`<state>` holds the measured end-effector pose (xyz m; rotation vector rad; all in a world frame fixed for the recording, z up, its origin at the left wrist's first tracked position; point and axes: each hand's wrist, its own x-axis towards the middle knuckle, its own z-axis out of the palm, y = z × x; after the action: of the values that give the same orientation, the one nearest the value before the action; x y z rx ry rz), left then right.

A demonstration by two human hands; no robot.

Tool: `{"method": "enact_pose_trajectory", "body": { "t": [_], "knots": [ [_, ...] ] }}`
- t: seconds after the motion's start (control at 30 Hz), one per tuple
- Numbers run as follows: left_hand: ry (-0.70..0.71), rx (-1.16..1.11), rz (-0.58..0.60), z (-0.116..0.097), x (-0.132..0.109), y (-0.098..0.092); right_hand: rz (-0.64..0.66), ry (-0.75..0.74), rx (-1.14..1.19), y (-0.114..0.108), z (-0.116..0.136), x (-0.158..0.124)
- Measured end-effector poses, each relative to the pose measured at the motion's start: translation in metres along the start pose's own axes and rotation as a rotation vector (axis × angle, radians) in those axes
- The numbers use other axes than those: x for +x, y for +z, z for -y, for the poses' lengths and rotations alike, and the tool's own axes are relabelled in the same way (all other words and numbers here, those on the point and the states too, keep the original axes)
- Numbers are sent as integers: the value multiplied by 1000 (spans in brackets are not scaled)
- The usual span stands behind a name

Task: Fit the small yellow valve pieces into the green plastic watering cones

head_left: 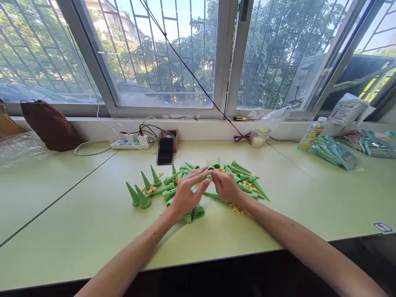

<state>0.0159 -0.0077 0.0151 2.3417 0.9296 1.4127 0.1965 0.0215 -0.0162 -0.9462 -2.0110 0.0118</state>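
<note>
Over the middle of a loose pile of green plastic cone-shaped spikes (pixel 161 189), my two hands meet at the fingertips. My left hand (pixel 189 193) is open, its fingers stretched to the right and the thumb apart. Closed fingers on my right hand (pixel 228 186) press together near the left fingertips; whatever they hold is hidden. A green cone end (pixel 210 168) shows just beyond the fingertips, and I cannot tell whether it is held. Small yellow plastic pieces (pixel 236 208) lie among the spikes. Several cones, such as this upright one (pixel 144 200), stand at the left.
Behind the pile stand a small box (pixel 175 140) and a blurred dark object (pixel 166 151). A power strip (pixel 123 143) with cables lies at the back left. Towards the right are a plastic cup (pixel 257 139), a drink bottle (pixel 312 134) and teal packets (pixel 335 152).
</note>
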Motion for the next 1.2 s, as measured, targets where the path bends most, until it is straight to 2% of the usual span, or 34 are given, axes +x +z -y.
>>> {"method": "enact_pose_trajectory", "body": {
  "t": [0.37,0.77,1.03,1.2],
  "knots": [
    [-101,-128,-5,-1,4,-4,22,-6,-113,0,5,0],
    [-226,-229,-8,-1,3,-2,29,2,-103,0,4,-1],
    [-251,-291,9,0,2,0,23,43,-95,0,1,1],
    [-293,-327,-22,2,3,-1,42,29,-118,1,4,0]
  ]
}}
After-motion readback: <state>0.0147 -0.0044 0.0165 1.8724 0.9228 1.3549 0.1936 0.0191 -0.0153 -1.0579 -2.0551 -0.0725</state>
